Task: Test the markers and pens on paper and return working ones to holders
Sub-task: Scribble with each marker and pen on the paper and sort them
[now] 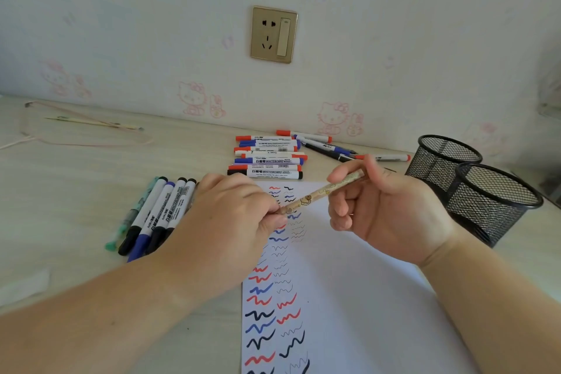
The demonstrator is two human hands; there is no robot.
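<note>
Slim beige cartoon-print pen [321,191] pinched at both ends, left hand [230,222] low, right hand [391,206] high, axis rising rightward toward black mesh holders [491,200].

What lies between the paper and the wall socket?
In the head view, a stack of whiteboard markers lies on the table between the paper and the wall socket.

Pretty bright, soft daylight all over, no harsh glare, just faint shadows under the left hand [224,222] and right hand [391,212]. Wide-angle bend shows beyond the hands toward the edges, where it gets a bit soft.
</note>
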